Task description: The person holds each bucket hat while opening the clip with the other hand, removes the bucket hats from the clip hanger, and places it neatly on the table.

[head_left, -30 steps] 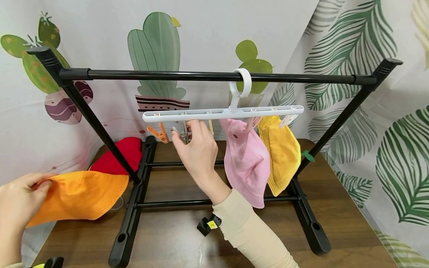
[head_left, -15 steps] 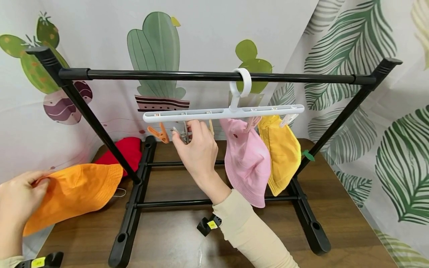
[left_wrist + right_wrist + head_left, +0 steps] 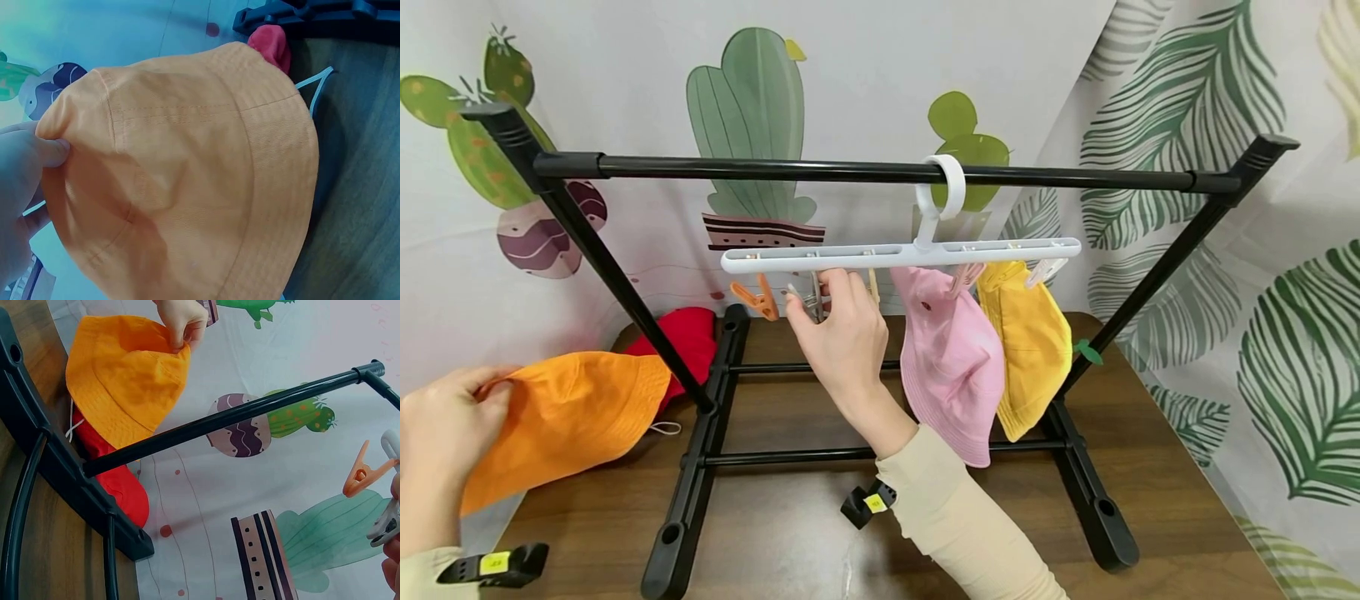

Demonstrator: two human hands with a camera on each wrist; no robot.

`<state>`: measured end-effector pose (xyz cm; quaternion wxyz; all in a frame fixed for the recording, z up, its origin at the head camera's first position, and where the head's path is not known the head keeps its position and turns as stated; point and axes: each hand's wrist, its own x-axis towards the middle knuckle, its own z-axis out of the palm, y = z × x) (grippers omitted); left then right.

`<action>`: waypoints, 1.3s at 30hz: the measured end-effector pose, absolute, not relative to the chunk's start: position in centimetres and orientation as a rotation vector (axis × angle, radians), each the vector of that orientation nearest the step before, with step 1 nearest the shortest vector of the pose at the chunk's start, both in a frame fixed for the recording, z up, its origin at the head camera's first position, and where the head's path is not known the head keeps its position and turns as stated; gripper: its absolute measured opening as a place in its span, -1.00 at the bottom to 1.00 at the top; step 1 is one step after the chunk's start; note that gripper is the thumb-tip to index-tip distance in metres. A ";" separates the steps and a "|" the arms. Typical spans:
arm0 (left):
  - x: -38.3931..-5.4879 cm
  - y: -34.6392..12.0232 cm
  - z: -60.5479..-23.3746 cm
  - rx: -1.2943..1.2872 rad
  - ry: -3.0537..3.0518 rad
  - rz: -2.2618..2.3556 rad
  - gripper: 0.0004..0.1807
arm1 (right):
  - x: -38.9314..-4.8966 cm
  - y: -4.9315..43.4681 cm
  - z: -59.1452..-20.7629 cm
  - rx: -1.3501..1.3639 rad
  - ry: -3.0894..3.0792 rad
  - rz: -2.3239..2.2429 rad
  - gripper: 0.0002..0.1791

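My left hand (image 3: 452, 425) pinches an orange bucket hat (image 3: 576, 417) by its crown, left of the black rack. In the left wrist view, the hat's brim (image 3: 281, 150) points away from the hand, and a white cord (image 3: 319, 87) shows beyond it. My right hand (image 3: 846, 342) grips a grey clothespin (image 3: 816, 296) below the white clip hanger (image 3: 850, 257); whether the clip's mouth is spread is hard to tell. Beside it dangles an orange clothespin (image 3: 765, 300). A pale yellow clothespin (image 3: 873, 285) is partly behind the right hand.
The hanger hooks over the black rack's top rail (image 3: 737, 169). A pink bucket hat (image 3: 951, 358) and a yellow bucket hat (image 3: 1030, 350) hang from its right half. Behind the rack's left leg lies a red hat (image 3: 688, 337), partly covered by the orange one. The wooden table (image 3: 790, 533) lies below.
My left hand has lifted slightly, and the orange hat has shifted up and a little to the left. The right hand stays in place on the grey clothespin.
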<state>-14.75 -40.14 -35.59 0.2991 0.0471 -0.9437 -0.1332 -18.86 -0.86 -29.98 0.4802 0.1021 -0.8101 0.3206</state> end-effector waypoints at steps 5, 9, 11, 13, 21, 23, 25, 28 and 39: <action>-14.9 -39.5 -36.0 0.046 -2.488 -0.359 -0.84 | -18.8 -0.8 -29.9 0.254 -1.973 0.789 -0.74; -14.6 -38.9 -36.5 0.015 -2.490 -0.363 -0.85 | -18.8 -0.8 -29.8 0.260 -1.965 0.790 -0.73; -14.3 -38.6 -36.6 -0.007 -2.484 -0.361 -0.85 | -18.7 -0.8 -29.8 0.259 -1.960 0.789 -0.73; -14.0 -38.3 -36.5 -0.035 -2.478 -0.357 -0.84 | -18.7 -0.8 -29.8 0.261 -1.955 0.789 -0.73; -12.4 -37.6 -36.8 -0.081 -2.560 -0.381 -0.80 | -18.6 -0.8 -29.8 0.257 -1.963 0.784 -0.74; -12.0 -37.5 -37.1 -0.108 -2.569 -0.379 -0.80 | -18.6 -0.8 -29.8 0.257 -1.961 0.782 -0.74; -11.6 -37.3 -37.4 -0.147 -2.572 -0.377 -0.79 | -18.7 -0.8 -29.8 0.255 -1.957 0.779 -0.73; -11.0 -36.9 -37.8 -0.211 -2.554 -0.370 -0.76 | -18.7 -0.8 -29.8 0.251 -1.956 0.780 -0.73; -9.0 -35.3 -39.5 -0.325 -2.489 -0.361 -0.68 | -18.6 -0.8 -29.9 0.255 -1.962 0.787 -0.74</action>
